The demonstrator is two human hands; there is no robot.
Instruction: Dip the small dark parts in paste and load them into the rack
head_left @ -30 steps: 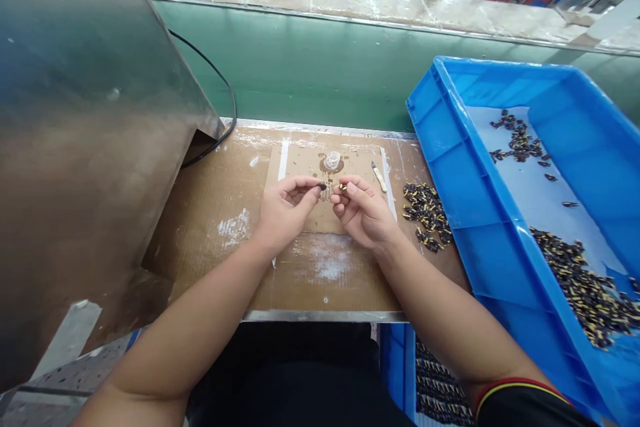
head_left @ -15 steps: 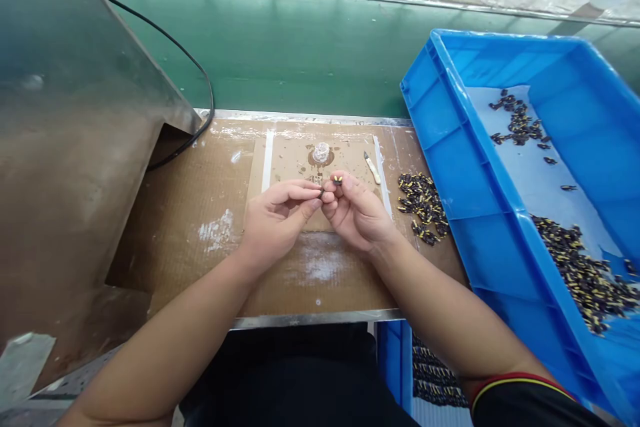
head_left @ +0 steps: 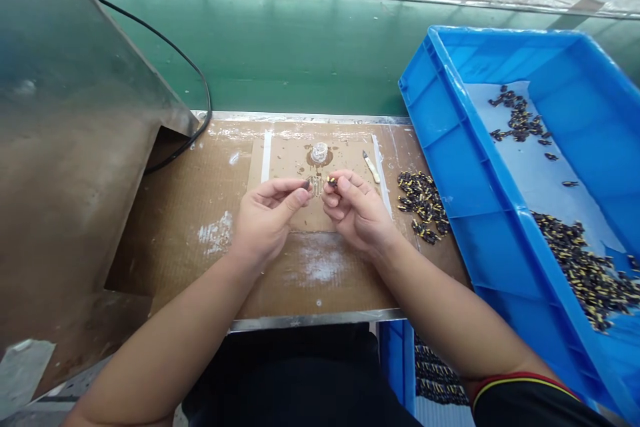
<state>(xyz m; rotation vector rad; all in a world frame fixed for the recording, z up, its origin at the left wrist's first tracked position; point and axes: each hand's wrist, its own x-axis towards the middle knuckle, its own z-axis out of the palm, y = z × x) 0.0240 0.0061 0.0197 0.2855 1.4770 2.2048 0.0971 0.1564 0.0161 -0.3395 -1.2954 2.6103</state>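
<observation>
My left hand [head_left: 265,217] pinches a small dark piece [head_left: 307,184] between thumb and forefinger; its exact kind is too small to make out. Facing it, my right hand [head_left: 360,210] closes on a small black part with yellow ends [head_left: 332,181]. A narrow gap separates the two hands over a cardboard sheet [head_left: 257,163] taped to the bench. Thin wire-like pieces [head_left: 316,185] lie on the sheet behind that gap. Beyond them stands a small clear cup [head_left: 319,152] on a brown stain. A knife with a pale handle [head_left: 371,167] rests to the right.
A loose pile of black-and-yellow parts [head_left: 423,203] lies beside a large blue crate [head_left: 450,147], which holds many more. At the left stands a metal housing [head_left: 90,113] with a black cable [head_left: 193,63]. Below the bench edge is another blue crate [head_left: 395,367].
My hands have come apart slightly, the left moving left with its dark piece. The right hand has turned a little, keeping the black-and-yellow part. The wire-like pieces now show between them.
</observation>
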